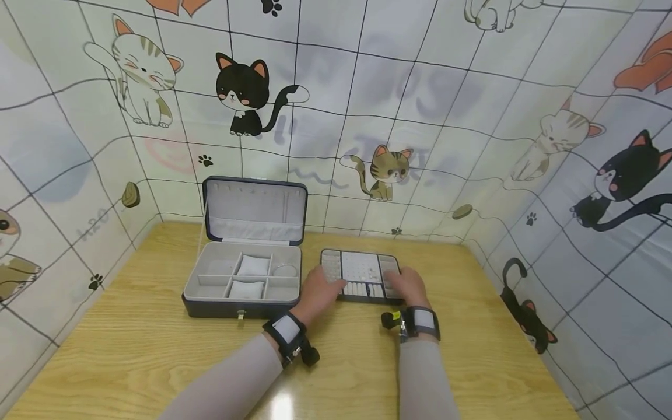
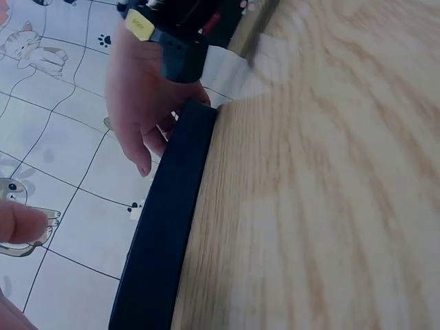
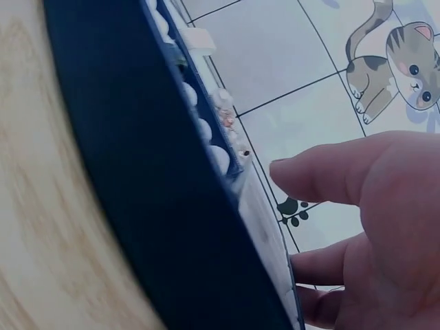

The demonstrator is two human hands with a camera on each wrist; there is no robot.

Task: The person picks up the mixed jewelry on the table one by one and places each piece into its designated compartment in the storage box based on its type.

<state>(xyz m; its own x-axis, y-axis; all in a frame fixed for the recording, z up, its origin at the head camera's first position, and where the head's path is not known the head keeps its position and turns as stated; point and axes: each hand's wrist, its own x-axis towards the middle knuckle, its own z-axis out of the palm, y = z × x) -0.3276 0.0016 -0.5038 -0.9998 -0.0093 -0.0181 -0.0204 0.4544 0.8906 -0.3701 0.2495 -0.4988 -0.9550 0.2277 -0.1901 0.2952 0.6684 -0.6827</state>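
Observation:
A shallow dark-blue jewelry tray (image 1: 362, 265) lies on the table, its light lining holding small earrings (image 1: 371, 274) and a row of white ring rolls (image 1: 357, 289). At its left end is my left hand (image 1: 317, 294), thumb stretched over the front corner. My right hand (image 1: 412, 286) is at the opposite end. In the right wrist view its thumb (image 3: 323, 168) sits above the rim, apart from it, with fingers partly hidden behind the tray. The left wrist view shows the left thumb (image 2: 20, 223) away from the tray's front wall (image 2: 161, 227).
Left of the tray stands an open jewelry box (image 1: 241, 308), lid (image 1: 254, 207) raised. Its compartments hold two white cushions (image 1: 254, 266) and a thin bracelet (image 1: 285, 269). A cat-print cloth (image 1: 325, 116) hangs around the wooden table (image 1: 325, 373).

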